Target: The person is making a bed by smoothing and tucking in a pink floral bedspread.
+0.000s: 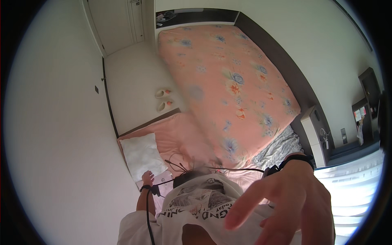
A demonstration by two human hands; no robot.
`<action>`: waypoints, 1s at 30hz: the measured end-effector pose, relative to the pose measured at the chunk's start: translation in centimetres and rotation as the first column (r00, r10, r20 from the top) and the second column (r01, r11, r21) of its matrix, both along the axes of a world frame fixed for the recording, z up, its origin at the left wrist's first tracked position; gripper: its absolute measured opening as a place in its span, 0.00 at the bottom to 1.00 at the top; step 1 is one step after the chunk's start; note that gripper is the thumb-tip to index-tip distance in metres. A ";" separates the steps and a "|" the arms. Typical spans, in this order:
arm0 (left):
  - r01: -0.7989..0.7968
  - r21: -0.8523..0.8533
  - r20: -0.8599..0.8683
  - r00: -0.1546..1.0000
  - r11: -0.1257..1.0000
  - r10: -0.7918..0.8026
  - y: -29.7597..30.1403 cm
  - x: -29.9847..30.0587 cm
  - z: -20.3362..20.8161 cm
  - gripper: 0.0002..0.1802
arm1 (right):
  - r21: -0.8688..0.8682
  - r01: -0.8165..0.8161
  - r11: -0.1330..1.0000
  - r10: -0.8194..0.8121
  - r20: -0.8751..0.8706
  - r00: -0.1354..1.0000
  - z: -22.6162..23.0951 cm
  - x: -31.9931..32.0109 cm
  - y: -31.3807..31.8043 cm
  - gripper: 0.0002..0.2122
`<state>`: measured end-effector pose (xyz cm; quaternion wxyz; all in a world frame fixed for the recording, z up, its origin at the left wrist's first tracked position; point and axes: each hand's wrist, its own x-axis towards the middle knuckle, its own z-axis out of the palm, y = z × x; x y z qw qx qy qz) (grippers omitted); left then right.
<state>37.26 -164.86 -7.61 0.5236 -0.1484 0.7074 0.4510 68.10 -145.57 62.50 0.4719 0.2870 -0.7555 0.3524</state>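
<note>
Close to the camera at the lower right, my right hand [292, 200] is raised with its fingers spread and nothing in it. A black band with a cable sits around that wrist. Much lower, my left hand [148, 178] is beside the near edge of a white pillow [142, 153]; its fingers look loosely apart and empty. Whether it touches the pillow, I cannot tell. The pillow lies on a pink-covered low bed [183, 130]. Beside my left wrist is a pale pink cloth [164, 188], partly hidden by cables.
A large bed with a peach floral cover [228, 81] fills the middle. Grey patterned bedding [279, 147] shows at its near right corner. White slippers [164, 100] stand on the floor. A bedside cabinet [314, 130] is at the right, a door [114, 24] at the far left.
</note>
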 end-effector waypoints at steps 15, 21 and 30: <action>-0.369 -0.035 -0.213 0.911 0.929 0.353 7.6 -14.9 7.1 0.15 | -0.218 -0.072 0.973 0.029 -0.192 0.981 -6.2 -8.0 28.0 0.28; 0.602 -0.096 -0.429 0.694 0.793 -0.579 14.2 -18.4 1.8 0.09 | -0.463 0.580 0.670 -0.542 0.228 0.809 -13.8 -12.5 37.5 0.30; 0.198 0.085 -0.170 0.969 0.976 -0.181 49.7 -38.8 -1.7 0.10 | 0.419 0.874 0.247 -0.514 0.821 -0.248 -37.7 -20.3 50.7 0.20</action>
